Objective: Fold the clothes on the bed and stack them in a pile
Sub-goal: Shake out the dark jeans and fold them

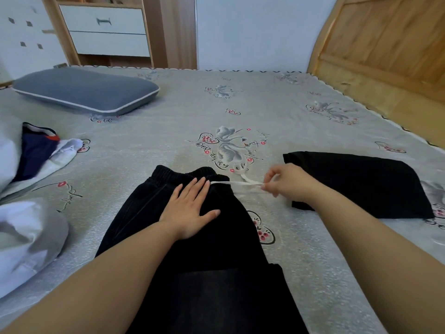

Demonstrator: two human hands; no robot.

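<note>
Black trousers (216, 266) with an elastic waistband lie flat on the bed in front of me, waist pointing away. My left hand (190, 208) presses flat on them just below the waistband, fingers straight. My right hand (286, 182) pinches the white drawstring (232, 183) that comes out of the waistband and pulls it out to the right. A folded black garment (356, 182) lies on the bed to the right, partly behind my right forearm.
The bed sheet (313, 273) is grey with swan and heart prints. A grey pillow (86, 90) lies at the far left. Unfolded white and navy clothes (41, 153) and a white-grey garment (26, 239) lie at the left edge. A wooden headboard (385, 44) stands at the right.
</note>
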